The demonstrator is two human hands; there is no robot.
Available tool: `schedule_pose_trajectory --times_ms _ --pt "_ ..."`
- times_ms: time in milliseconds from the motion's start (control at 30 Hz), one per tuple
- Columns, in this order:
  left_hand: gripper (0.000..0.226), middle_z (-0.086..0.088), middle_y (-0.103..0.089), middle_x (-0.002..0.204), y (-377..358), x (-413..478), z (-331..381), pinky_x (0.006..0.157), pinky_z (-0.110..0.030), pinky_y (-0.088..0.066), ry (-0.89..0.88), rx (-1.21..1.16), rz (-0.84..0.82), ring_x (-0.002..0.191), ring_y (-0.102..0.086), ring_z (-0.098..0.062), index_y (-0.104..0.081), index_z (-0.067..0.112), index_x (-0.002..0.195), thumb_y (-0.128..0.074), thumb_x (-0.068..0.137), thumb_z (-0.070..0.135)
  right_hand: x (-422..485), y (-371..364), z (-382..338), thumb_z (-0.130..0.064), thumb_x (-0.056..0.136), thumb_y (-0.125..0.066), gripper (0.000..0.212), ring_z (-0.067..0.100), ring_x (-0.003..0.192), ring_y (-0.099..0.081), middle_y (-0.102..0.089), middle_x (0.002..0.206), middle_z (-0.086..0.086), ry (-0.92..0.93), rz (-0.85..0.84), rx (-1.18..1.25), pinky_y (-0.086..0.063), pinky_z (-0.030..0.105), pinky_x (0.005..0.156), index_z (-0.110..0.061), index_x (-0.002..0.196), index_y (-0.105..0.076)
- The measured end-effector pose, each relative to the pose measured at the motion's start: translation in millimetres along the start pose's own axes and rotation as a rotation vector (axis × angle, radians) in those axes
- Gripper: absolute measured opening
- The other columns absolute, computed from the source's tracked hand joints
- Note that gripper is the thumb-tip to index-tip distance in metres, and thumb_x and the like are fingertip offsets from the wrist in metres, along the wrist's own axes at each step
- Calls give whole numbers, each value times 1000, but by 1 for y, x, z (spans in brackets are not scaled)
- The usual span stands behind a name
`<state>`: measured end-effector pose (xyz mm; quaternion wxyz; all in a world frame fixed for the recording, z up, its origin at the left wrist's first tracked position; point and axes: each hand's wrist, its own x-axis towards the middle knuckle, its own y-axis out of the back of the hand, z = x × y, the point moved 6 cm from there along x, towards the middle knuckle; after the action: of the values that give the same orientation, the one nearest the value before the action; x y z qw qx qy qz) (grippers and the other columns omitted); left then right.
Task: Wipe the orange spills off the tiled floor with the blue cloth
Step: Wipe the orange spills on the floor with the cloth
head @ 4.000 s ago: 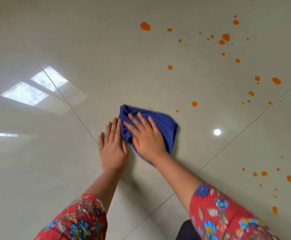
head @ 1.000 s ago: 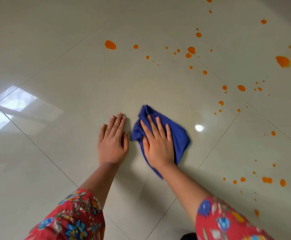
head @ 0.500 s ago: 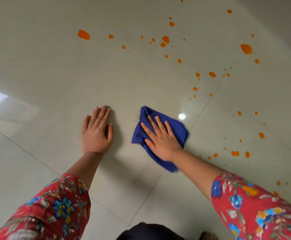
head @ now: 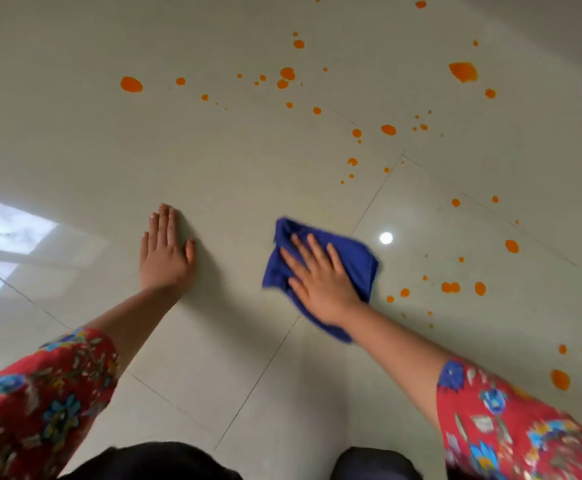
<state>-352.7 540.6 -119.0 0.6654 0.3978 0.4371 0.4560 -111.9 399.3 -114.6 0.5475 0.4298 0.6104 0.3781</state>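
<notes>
A person's right hand (head: 320, 282) presses flat, fingers spread, on a crumpled blue cloth (head: 350, 261) right of centre frame, on the glossy beige tiled floor (head: 213, 161). Orange spills (head: 462, 71), round blobs and fine specks, dot the upper and right frame; the nearest lie just right of the cloth. The left hand (head: 165, 252), open and empty, rests palm-down left of centre. Red floral sleeves (head: 40, 403) fill both lower corners.

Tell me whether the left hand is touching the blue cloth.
Apart. The head view shows the left hand flat on the tiled floor, with a strip of bare tile between it and the blue cloth under the right hand.
</notes>
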Motion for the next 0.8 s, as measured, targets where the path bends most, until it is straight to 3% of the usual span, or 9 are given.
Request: schedule_pose_trajectory --times_ms 67,133,267,367,433,533,667,800 --pt "67 1 11 161 -4 -1 21 121 -37 -1 -86 66 -98 149 7 -18 3 17 154 -30 100 41 17 7 49 -46 100 -15 60 25 150 4 1 163 2 -178 -10 13 2 47 118 -27 154 2" --pt "71 5 18 158 -7 -11 59 119 -35 3 -302 130 -160 147 12 -16 8 20 153 -20 95 51 -7 1 79 -46 100 -14 59 25 150 5 3 163 2 -328 38 68 2 47 118 -27 151 10" --pt "70 6 12 160 -27 -49 136 118 -32 2 -530 86 -222 147 11 -13 3 24 154 -4 90 53 -87 -22 38 -42 97 -26 60 31 147 -21 -26 158 7 -364 192 88 -19 53 115 -22 153 -22" --pt "66 10 6 159 -46 -72 165 118 -30 3 -439 -29 -203 146 9 -9 -4 25 154 -6 93 49 -73 -21 31 -42 97 -31 58 31 146 -22 -29 158 5 -168 181 39 -20 52 115 -22 151 -27" --pt "65 11 6 158 -61 -86 168 118 -30 5 -296 -112 -187 145 11 -6 -5 25 153 -6 92 48 -46 -11 52 -42 97 -30 56 29 146 -25 -31 157 4 -237 222 12 -17 50 116 -24 151 -29" --pt "66 12 12 157 -77 -100 169 116 -34 11 -228 -27 -197 145 14 -6 2 29 152 -2 90 53 -45 -16 56 -43 98 -26 57 28 147 -21 -27 158 3 -410 233 76 -17 51 118 -24 151 -26" --pt "72 10 22 157 -78 -99 171 116 -37 14 -258 40 -229 143 23 -9 9 32 152 -6 89 63 -142 -47 35 -45 100 -30 54 27 147 -22 -30 157 3 -274 194 54 -21 51 116 -24 150 -30" --pt "72 7 25 157 -78 -102 171 117 -38 15 -267 75 -234 144 26 -12 14 31 151 -15 93 62 -160 -48 103 -43 99 -24 54 27 145 -26 -36 154 5 -620 224 120 -23 52 114 -22 148 -36"
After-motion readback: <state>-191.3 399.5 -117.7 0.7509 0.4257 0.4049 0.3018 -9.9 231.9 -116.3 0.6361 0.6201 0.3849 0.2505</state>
